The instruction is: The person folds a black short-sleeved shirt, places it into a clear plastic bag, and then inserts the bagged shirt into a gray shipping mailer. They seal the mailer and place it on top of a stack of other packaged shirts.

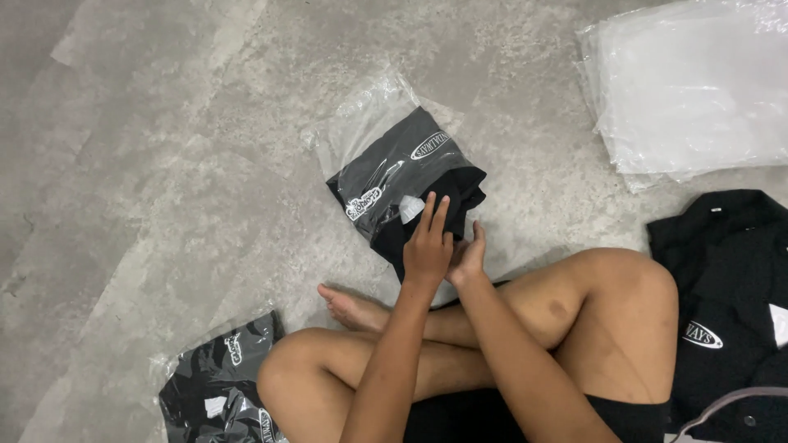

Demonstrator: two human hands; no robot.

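Grey concrete floor [164,164], person sitting cross-legged. Bagged black shirt [402,184] lies just ahead of both hands, long axis running diagonally away-left. Left hand [428,242] presses flat on its near end, fingers together; right hand [469,258] tucks beside, its grip hidden.

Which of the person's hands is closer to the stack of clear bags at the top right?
The right hand. It sits just right of the left hand, so slightly nearer the clear bags. Both hands rest together on the bagged black shirt, well away from that stack.
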